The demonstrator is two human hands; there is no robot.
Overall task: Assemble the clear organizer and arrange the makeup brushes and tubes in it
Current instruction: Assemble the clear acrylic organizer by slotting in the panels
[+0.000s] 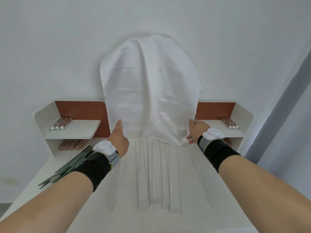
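Both your hands hold a white cloth by its lower edge: your left hand pinches the left side with the thumb up, your right hand grips the right side, fingers curled round the fabric. Nearest you, at lower centre of the frame, the clear organizer panels lie flat on the white table, running away from you, their far ends under the cloth's hem. At lower left, the green makeup brushes lie fanned beside your left wrist. Farther back, a white shelf unit at middle left carries metallic tubes, and a matching group of tubes lies on the shelf at middle right. The cloth hangs against the pale wall
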